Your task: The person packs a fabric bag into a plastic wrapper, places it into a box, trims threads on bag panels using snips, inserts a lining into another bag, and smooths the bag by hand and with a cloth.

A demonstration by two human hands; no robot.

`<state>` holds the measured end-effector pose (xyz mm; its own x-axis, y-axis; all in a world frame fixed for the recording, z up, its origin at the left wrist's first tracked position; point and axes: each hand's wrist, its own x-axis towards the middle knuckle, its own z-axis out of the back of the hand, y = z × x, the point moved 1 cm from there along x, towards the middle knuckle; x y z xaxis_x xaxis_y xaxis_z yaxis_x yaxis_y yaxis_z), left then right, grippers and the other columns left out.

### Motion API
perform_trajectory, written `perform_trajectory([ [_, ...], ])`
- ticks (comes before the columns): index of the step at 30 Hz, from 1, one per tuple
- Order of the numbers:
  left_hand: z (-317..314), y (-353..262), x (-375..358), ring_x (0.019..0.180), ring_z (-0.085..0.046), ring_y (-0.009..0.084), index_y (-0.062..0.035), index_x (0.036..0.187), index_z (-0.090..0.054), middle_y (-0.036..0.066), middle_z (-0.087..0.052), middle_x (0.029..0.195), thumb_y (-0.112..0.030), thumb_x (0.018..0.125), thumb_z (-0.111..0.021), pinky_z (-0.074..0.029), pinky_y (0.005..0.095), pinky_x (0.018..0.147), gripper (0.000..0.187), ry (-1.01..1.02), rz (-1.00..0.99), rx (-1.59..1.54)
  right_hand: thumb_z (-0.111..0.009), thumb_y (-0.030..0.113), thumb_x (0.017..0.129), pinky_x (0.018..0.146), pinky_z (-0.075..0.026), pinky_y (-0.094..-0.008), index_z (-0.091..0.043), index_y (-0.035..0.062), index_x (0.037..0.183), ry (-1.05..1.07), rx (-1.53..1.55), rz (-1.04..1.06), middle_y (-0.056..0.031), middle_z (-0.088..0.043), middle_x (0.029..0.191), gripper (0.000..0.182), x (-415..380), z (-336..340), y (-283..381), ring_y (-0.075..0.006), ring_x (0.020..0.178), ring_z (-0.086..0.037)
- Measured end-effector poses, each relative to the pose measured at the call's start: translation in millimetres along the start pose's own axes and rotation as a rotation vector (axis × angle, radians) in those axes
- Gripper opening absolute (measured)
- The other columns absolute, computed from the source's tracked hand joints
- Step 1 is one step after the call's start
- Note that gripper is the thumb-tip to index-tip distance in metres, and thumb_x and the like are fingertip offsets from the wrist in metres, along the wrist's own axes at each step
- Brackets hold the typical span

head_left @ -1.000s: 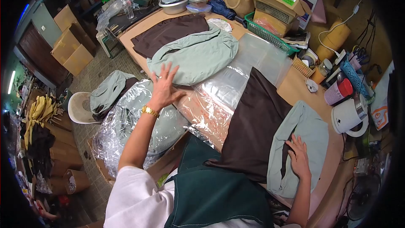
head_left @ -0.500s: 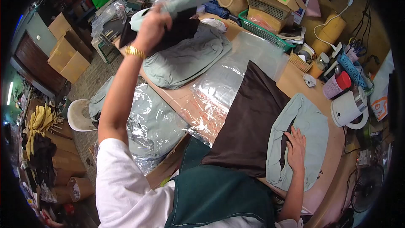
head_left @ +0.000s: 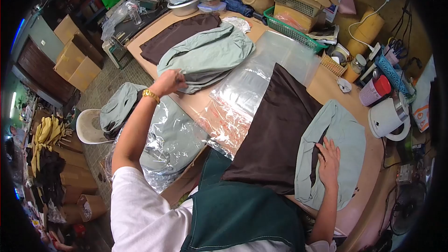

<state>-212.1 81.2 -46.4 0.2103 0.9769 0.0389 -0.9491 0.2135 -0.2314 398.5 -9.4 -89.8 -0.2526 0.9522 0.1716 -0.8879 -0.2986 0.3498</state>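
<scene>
My left hand [head_left: 171,83], with a gold bracelet at the wrist, is at the near left edge of a pale green cloth [head_left: 210,49]; its fingers are curled, and what they hold, if anything, is hidden. That cloth partly covers a dark brown cloth [head_left: 175,32]. On the right, my right hand [head_left: 329,162] lies with spread fingers on another pale green cloth [head_left: 347,144], by its opening. A second dark brown cloth [head_left: 275,135] extends leftward from under it. Clear plastic sheets [head_left: 280,60] lie between the two piles.
A plastic-wrapped green bundle [head_left: 170,140] sits at the table's left edge, near a white chair [head_left: 88,128]. Along the back are a green basket [head_left: 296,32] and boxes. A white kettle [head_left: 385,120] and pink cup [head_left: 373,92] stand right.
My left hand has come down and nearer from above the back pile. The green cloth that was raised there now lies down on the pile. My right hand stays in place.
</scene>
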Motion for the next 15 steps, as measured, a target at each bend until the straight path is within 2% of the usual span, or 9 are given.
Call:
perform_trajectory([
  [2, 7.6, 14.2, 15.8, 0.074, -0.063, 0.0340, -0.0035, 0.085, -0.072, 0.017, -0.067, 0.079, -0.024, 0.086, -0.068, -0.049, 0.0400, 0.067, 0.021, -0.109, 0.009, -0.149, -0.054, 0.005, 0.090, 0.117, -0.017, -0.0483, -0.064, 0.0141, 0.123, 0.000, 0.002, -0.006, -0.0075, -0.048, 0.146, 0.036, 0.1, 1.8, 2.5, -0.0304, 0.141, -0.035],
  [6, 63.8, 22.8, 54.5, 0.071, -0.064, 0.0256, 0.0000, 0.085, -0.068, 0.018, -0.065, 0.077, -0.011, 0.086, -0.063, -0.048, 0.0370, 0.062, 0.012, -0.726, 0.246, -0.192, -0.053, 0.005, 0.090, 0.118, -0.017, -0.0486, -0.065, 0.0141, 0.123, 0.001, 0.013, -0.011, -0.0078, -0.048, 0.146, 0.036, 0.3, 2.8, 4.4, -0.0304, 0.141, -0.035],
  [8, 100.4, 20.1, 71.5, 0.072, -0.062, 0.0237, -0.0006, 0.084, -0.067, 0.016, -0.062, 0.088, 0.005, 0.077, -0.060, -0.048, 0.0358, 0.062, 0.012, -1.178, -0.117, -0.243, -0.053, 0.005, 0.090, 0.118, -0.017, -0.0488, -0.065, 0.0141, 0.123, 0.000, 0.005, -0.011, -0.0079, -0.048, 0.146, 0.036, 0.3, 2.4, 3.8, -0.0305, 0.141, -0.035],
  [9, 112.9, 3.1, 64.4, 0.072, -0.062, 0.0237, -0.0006, 0.084, -0.067, 0.016, -0.062, 0.088, 0.005, 0.077, -0.060, -0.048, 0.0358, 0.062, 0.012, -1.177, -0.116, -0.244, -0.053, 0.006, 0.090, 0.117, -0.017, -0.0490, -0.065, 0.0141, 0.123, 0.001, 0.001, -0.013, -0.0081, -0.048, 0.146, 0.036, -0.1, 1.9, 3.5, -0.0307, 0.141, -0.035],
  [11, 122.0, -32.9, 48.7, 0.081, -0.063, 0.0261, -0.0021, 0.080, -0.067, 0.017, -0.058, 0.103, 0.016, 0.065, -0.055, -0.050, 0.0334, 0.069, 0.027, -1.000, -0.129, 0.101, -0.053, 0.006, 0.090, 0.117, -0.017, -0.0490, -0.065, 0.0142, 0.123, 0.005, 0.001, -0.020, -0.0081, -0.048, 0.146, 0.036, 0.5, 1.8, 3.1, -0.0307, 0.141, -0.035],
  [12, 109.1, -34.4, 48.3, 0.089, -0.063, 0.0323, -0.0039, 0.078, -0.068, 0.020, -0.055, 0.110, 0.018, 0.059, -0.054, -0.050, 0.0361, 0.076, 0.032, -0.884, -0.292, 0.086, -0.053, 0.006, 0.090, 0.117, -0.017, -0.0491, -0.064, 0.0142, 0.123, 0.008, 0.003, -0.027, -0.0081, -0.048, 0.146, 0.037, 0.2, 1.0, 2.9, -0.0307, 0.141, -0.034],
  [13, 78.6, -12.0, 51.8, 0.096, -0.061, 0.0374, -0.0054, 0.077, -0.068, 0.021, -0.056, 0.111, 0.015, 0.064, -0.055, -0.050, 0.0409, 0.082, 0.027, -0.693, -0.270, 0.126, -0.053, 0.006, 0.090, 0.117, -0.017, -0.0491, -0.064, 0.0142, 0.123, 0.009, 0.008, -0.029, -0.0081, -0.048, 0.146, 0.037, -0.2, 0.6, 2.5, -0.0307, 0.141, -0.034],
  [14, 46.3, -11.0, 47.6, 0.102, -0.058, 0.0399, -0.0063, 0.078, -0.070, 0.024, -0.055, 0.114, 0.009, 0.067, -0.058, -0.048, 0.0431, 0.090, 0.022, -0.662, -0.272, 0.166, -0.053, 0.007, 0.090, 0.117, -0.017, -0.0490, -0.064, 0.0142, 0.123, 0.007, 0.007, -0.025, -0.0081, -0.048, 0.146, 0.036, 0.2, 0.9, 2.0, -0.0307, 0.141, -0.035],
  [15, 9.3, -0.8, 41.5, 0.108, -0.055, 0.0409, -0.0067, 0.081, -0.071, 0.028, -0.052, 0.121, 0.004, 0.071, -0.058, -0.045, 0.0419, 0.096, 0.019, -0.433, -0.098, 0.186, -0.053, 0.007, 0.090, 0.117, -0.017, -0.0490, -0.064, 0.0142, 0.123, 0.003, 0.005, -0.020, -0.0082, -0.048, 0.146, 0.036, 0.5, 0.4, 1.9, -0.0306, 0.141, -0.035],
])
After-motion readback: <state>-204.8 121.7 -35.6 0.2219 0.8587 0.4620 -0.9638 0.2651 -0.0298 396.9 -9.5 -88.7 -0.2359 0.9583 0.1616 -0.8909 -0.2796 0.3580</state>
